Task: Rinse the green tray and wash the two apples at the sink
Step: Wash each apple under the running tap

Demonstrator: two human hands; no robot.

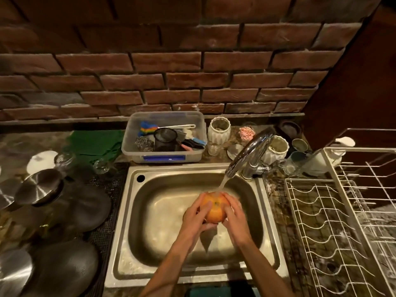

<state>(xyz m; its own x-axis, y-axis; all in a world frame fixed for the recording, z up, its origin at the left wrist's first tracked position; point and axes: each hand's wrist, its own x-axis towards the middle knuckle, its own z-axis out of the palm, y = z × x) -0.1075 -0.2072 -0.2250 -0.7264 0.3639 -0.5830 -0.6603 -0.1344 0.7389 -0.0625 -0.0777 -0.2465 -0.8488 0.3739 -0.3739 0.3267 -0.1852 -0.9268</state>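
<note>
**Sink in use: one apple under the tap, tray and second apple unseen**

Dim kitchen counter (pixel 278 211) under a brick wall, with a steel sink (pixel 132 232) set into it and both forearms reaching in from the near edge.

Nearest the viewer, at the bottom edge, a teal-green strip (pixel 214 293) shows just below the sink rim; it may be the green tray, but too little of it is visible to tell.

Over the middle of the basin, the left hand (pixel 198 215) and right hand (pixel 233 217) cup an orange-red apple (pixel 215 213) between them. Each grip is curled partly closed around a side of the fruit, fingers spread over its skin, stem end facing up. The right hand is a little blurred, which suggests rubbing.

Just beyond, water (pixel 222 185) falls from the tap (pixel 250 151) onto the apple's top.

Farther back sit a clear tub (pixel 165 157) of brushes, white jars (pixel 218 130) and a green cloth (pixel 96 142). Steel lids (pixel 40 185) lie at the left, and a wire rack (pixel 321 221) stands at the right.

By my reading, washing of one apple is under way. No second apple shows anywhere, so whether it is washed or waiting cannot be told. Nor does anything show whether the tray has been rinsed. At least part of the task is probably left.
</note>
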